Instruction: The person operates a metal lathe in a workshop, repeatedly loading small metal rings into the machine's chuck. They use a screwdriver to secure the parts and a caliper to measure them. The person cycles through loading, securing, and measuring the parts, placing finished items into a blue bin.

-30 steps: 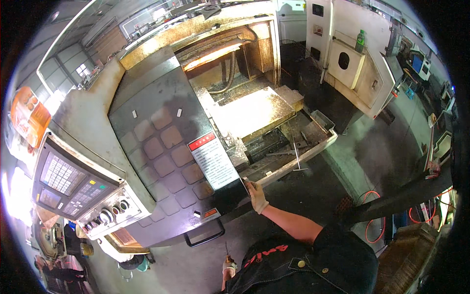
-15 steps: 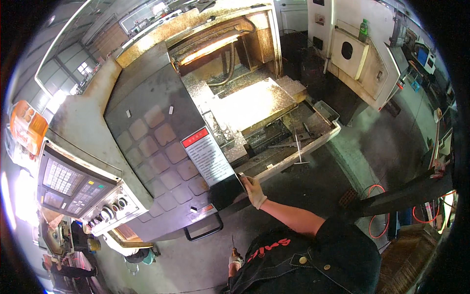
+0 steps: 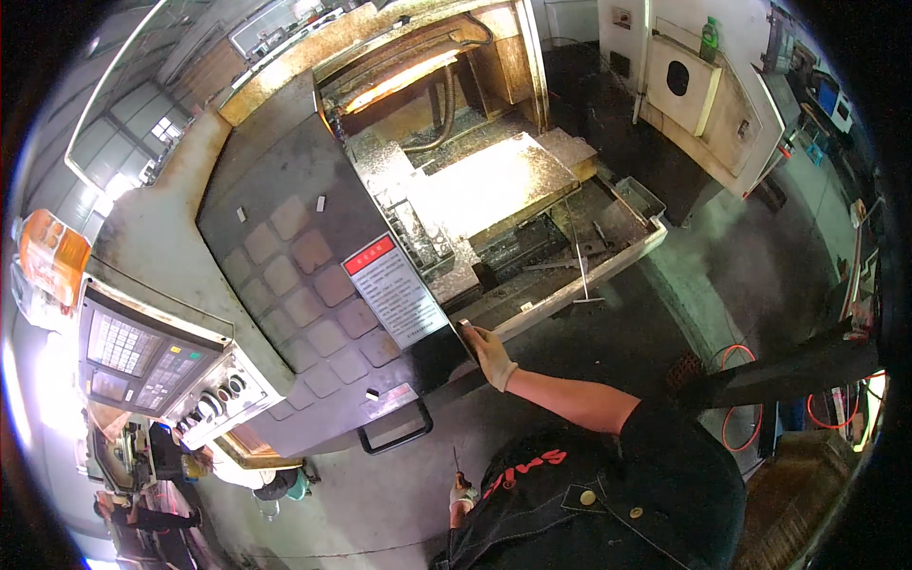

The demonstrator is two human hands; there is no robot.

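Note:
My right hand (image 3: pixel 489 355), in a pale glove, is closed on the edge of the machine's dark sliding door (image 3: pixel 261 180), beside a white notice with a red heading (image 3: pixel 397 293). The forearm reaches in from the lower right. Low in the picture, my left hand (image 3: pixel 463 496), also gloved, is wrapped round a slim screwdriver-like tool (image 3: pixel 458 467) whose thin shaft points up. My sleeve and jacket partly cover that hand. A black bar handle (image 3: pixel 399 439) sits on the door's lower part. Beyond the door, the machine's bright metal table (image 3: pixel 503 185) shows through the opening.
A control panel (image 3: pixel 142 356) with keys and knobs stands left. A T-shaped rod (image 3: pixel 582 271) leans on the machine's tray edge (image 3: pixel 560 299). Orange hose (image 3: pixel 727 418) lies right. A green bottle (image 3: pixel 710 40) stands on another machine. Another person (image 3: pixel 142 518) is at the lower left.
The door, with my right hand on its edge, has shifted slightly left against the machine's opening. The whole view has also moved a little. My left hand still grips the tool.

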